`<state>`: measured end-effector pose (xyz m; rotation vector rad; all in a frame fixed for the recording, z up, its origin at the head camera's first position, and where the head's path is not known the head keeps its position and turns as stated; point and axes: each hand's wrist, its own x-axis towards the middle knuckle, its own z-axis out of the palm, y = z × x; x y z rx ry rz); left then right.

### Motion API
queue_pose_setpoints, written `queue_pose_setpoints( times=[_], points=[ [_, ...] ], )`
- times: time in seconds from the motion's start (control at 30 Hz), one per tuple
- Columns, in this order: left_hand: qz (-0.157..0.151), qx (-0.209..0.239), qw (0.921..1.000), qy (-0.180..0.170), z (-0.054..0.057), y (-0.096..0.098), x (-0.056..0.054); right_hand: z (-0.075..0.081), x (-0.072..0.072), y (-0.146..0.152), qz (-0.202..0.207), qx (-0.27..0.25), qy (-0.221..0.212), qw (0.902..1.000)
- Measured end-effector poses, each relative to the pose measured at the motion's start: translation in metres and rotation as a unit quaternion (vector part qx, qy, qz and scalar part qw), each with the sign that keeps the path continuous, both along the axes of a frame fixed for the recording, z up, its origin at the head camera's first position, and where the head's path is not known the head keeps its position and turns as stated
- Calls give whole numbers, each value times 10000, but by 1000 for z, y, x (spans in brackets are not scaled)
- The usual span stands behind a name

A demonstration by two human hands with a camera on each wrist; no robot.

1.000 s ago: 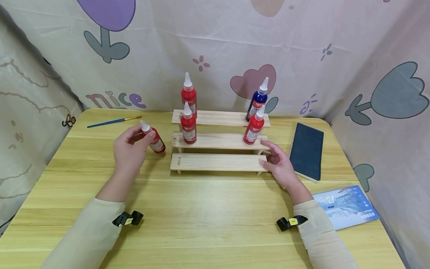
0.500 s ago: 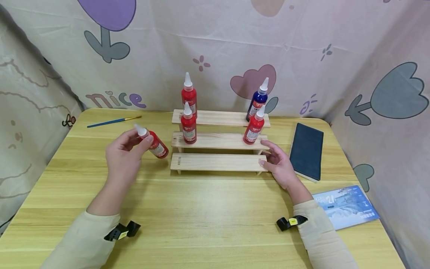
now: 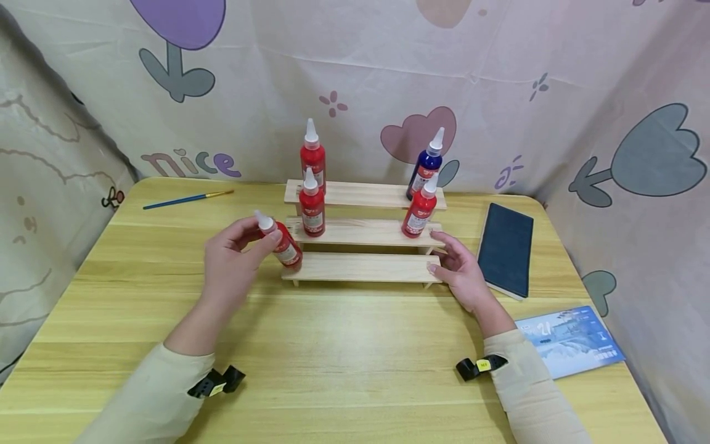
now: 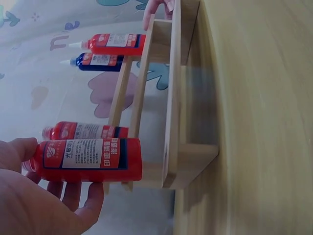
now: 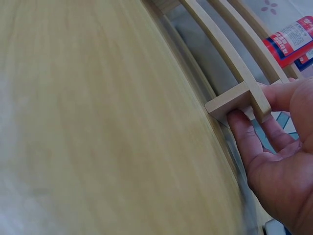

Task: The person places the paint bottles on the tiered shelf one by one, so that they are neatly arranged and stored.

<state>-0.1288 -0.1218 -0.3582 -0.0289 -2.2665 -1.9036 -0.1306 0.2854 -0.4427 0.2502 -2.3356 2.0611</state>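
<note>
My left hand (image 3: 235, 259) pinches a red squeeze bottle (image 3: 285, 246) with a white pointed nozzle. The bottle leans, nozzle to the left, and its base overlaps the left end of the lowest step of a three-step wooden stand (image 3: 366, 268). In the left wrist view its printed label (image 4: 88, 154) faces the camera. At the stand's right end my right hand (image 3: 463, 274) grips the lower steps; the right wrist view shows a thumb against the end support (image 5: 230, 100). On the top step stand a red bottle (image 3: 313, 157) and a blue bottle (image 3: 426, 166). Red bottles (image 3: 313, 213) occupy both ends of the middle step.
A blue-handled paintbrush (image 3: 185, 200) lies at the table's back left. Right of the stand is a dark notebook (image 3: 506, 250), with a blue printed booklet (image 3: 571, 342) nearer the front. A patterned cloth (image 3: 366, 80) hangs behind the table (image 3: 344, 357).
The left hand first drew back slightly as the bottle tilted further, then carried it right, over the lowest step's left end. My right hand has stayed on the stand.
</note>
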Motion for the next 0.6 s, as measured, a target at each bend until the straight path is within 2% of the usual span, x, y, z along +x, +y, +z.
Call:
queue_pose_setpoints(
  times=[0.2,0.43,0.6],
  points=[
    [-483,42,9988,-109,-6,9,-6,1,1,-1,-2,5,-13,10000],
    [-976,-409,9937,-365,-5,17,-11,1,0,-1,-8,9,-25,10000],
    [-1181,-458,9910,-429,-5,20,-13,1,0,0,-19,48,-59,10000]
  ],
)
